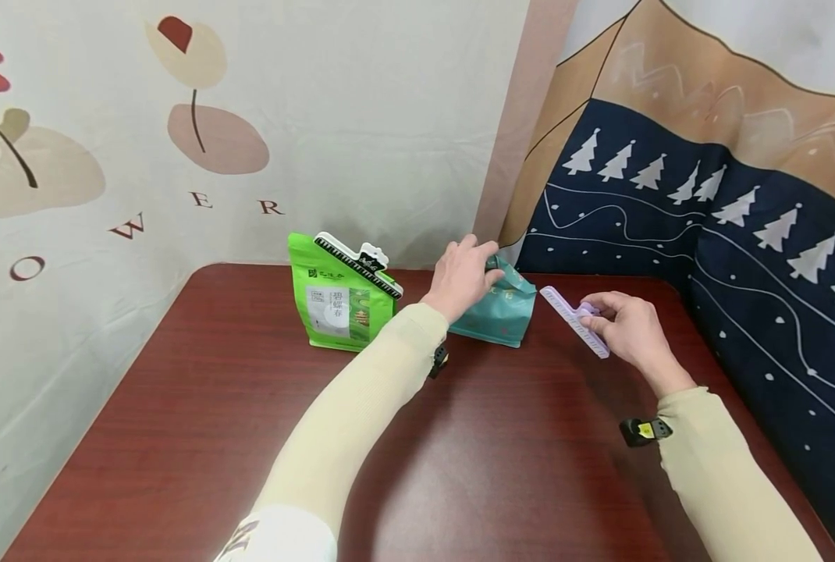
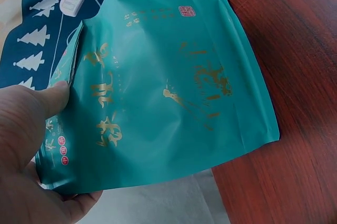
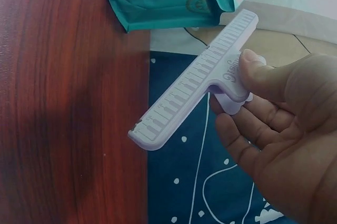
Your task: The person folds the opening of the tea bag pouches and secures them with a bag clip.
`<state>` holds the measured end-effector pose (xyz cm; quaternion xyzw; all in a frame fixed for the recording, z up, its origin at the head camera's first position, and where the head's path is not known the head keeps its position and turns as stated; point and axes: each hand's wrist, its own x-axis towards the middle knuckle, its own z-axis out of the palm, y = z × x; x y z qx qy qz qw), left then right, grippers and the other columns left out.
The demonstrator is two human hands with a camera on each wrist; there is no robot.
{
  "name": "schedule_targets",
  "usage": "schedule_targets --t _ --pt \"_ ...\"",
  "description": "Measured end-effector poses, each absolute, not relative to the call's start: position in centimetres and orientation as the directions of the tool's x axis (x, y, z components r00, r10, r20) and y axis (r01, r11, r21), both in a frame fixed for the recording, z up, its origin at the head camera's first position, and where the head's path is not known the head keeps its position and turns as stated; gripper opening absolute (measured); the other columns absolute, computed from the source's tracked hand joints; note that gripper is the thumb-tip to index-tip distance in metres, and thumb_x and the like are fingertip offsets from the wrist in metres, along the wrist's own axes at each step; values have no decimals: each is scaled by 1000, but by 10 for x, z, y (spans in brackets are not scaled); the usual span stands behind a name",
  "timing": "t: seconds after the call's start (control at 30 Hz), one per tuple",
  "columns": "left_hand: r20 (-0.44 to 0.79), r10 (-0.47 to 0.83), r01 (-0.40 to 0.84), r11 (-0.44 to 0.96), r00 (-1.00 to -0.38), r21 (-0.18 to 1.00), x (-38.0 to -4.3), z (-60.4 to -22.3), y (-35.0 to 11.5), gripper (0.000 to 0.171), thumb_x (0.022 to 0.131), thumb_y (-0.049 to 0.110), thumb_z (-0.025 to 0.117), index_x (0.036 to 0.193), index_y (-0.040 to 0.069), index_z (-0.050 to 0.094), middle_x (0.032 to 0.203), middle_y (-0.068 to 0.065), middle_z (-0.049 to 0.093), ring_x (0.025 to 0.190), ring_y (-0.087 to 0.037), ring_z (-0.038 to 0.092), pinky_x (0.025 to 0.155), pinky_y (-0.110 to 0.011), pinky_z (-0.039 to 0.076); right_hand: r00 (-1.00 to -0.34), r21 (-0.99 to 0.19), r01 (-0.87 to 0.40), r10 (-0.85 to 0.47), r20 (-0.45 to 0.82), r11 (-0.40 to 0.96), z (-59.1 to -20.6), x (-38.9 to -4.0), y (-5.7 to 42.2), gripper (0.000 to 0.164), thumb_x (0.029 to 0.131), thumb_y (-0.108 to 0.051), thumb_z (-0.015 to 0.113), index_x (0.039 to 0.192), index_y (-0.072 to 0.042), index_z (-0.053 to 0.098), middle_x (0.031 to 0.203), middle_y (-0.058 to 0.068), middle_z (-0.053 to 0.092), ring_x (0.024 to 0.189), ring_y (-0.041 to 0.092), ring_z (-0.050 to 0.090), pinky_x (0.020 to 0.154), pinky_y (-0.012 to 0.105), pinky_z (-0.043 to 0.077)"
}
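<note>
A teal foil pouch [image 2: 158, 87] with gold lettering stands on the table toward the back. My left hand [image 1: 460, 273] grips its folded-over top edge, thumb on the near side in the left wrist view. To the right of the pouch, my right hand [image 1: 631, 328] pinches a lilac bag clip [image 3: 195, 79] by its grip tabs between thumb and fingers. The clip has a long bar with a piano-key pattern and is held above the table, slanted, apart from the pouch.
Left of the teal pouch stands a bright green pouch [image 1: 340, 304] with a black-and-white clip [image 1: 361, 265] across its top. The dark red wooden table [image 1: 502, 468] meets a pale printed cloth [image 1: 361, 117] behind and a navy cloth with white trees [image 1: 762, 257] at right.
</note>
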<state>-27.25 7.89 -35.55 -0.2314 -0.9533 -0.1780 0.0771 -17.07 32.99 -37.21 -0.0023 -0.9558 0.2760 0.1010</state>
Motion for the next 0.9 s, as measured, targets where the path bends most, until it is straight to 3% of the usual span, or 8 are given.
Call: schedule_targets --t 0.53,0.9 --pt "254 413 476 829 -875 293 -272 -358 80 43 101 42 65 140 24 63 121 -6 60 94 -23 51 80 -33 52 -984 -516 -16 79 162 856 -366 -186 325 24 97 -8 72 119 2 73 116 29 70 95 40 59 78 44 50" --pt "259 423 487 828 -868 280 -271 -358 78 42 102 42 64 140 24 62 121 -6 60 94 -23 51 80 -34 53 -978 -483 -90 14 208 871 -362 -195 319 17 95 -4 72 110 3 76 113 27 71 95 41 60 81 48 49"
